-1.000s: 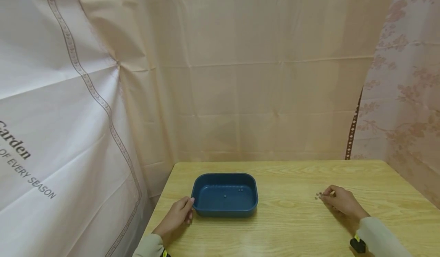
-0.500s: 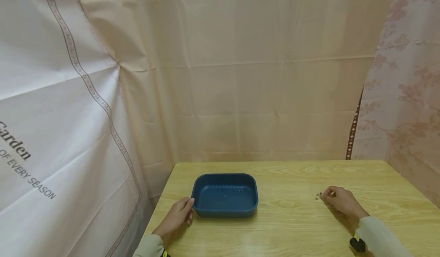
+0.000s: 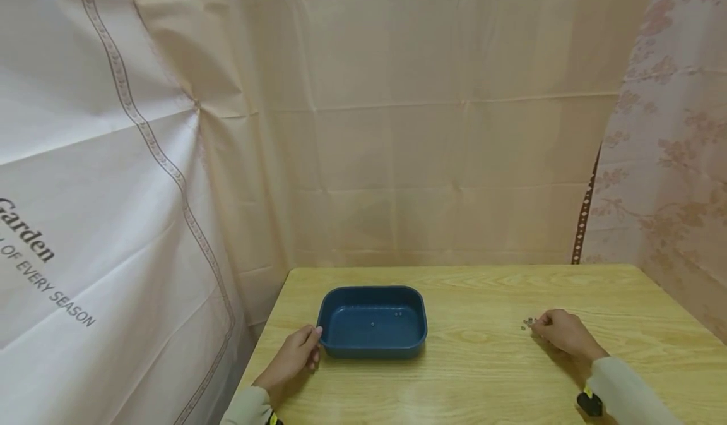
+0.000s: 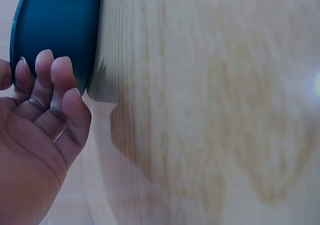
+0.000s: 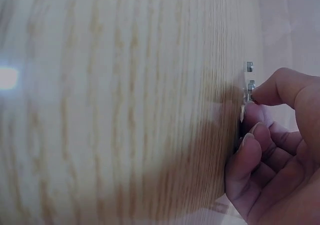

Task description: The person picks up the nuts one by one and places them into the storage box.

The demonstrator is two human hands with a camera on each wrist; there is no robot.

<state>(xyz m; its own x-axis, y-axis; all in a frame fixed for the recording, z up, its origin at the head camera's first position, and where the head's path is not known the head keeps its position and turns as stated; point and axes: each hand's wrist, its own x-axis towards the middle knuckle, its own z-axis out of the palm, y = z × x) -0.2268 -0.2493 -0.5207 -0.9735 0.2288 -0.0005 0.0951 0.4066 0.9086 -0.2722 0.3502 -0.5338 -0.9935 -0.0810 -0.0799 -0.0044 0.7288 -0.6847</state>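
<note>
Head: left grip (image 3: 293,352) pinches tray (image 3: 375,352), right grip (image 3: 563,333) near-closed at metal bits (image 3: 530,321).

dk blue tray (image 3: 372,353), lt yellow table (image 3: 471,374) w/ wood grain, silvery bits (image 5: 250,66), pale grey-grn sleeve (image 3: 630,387), blk & yellow strap (image 3: 589,404), plain tan backdrop (image 3: 431,128), white L cloth (image 3: 57,96) w/ brn patterned band (image 3: 149,136), pinkish floral R cloth (image 3: 670,160)
</note>
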